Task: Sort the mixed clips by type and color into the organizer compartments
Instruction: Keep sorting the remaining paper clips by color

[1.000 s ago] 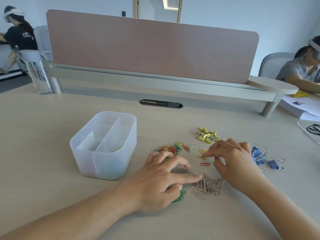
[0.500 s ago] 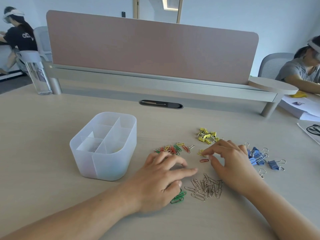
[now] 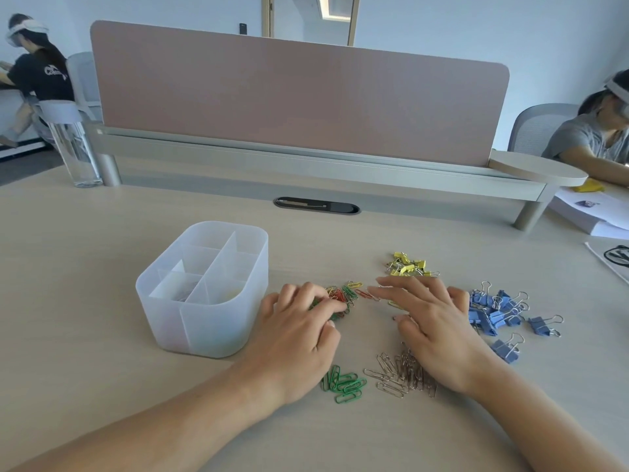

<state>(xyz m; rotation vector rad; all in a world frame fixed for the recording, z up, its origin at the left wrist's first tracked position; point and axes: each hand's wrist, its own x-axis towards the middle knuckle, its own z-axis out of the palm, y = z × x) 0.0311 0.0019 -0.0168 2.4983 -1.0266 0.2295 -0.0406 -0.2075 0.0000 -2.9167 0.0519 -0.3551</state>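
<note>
A translucent white organizer with several compartments stands left of centre; small clips show faintly in its near compartments. My left hand lies just right of it. Its bent fingertips touch a mixed pile of red, green and yellow paper clips, with the thumb apart from them. My right hand lies flat, fingers stretched left toward loose red paper clips. Green paper clips and silver paper clips lie near my wrists. Yellow binder clips sit behind my right hand, blue binder clips to its right.
A pink divider on a raised shelf closes off the back of the desk. A clear water bottle stands at the far left. Papers lie at the right edge. Two other people sit at neighbouring desks.
My left hand has moved forward off the green paper clips onto the mixed pile. My right hand has flattened and reached left, away from the silver pile.
</note>
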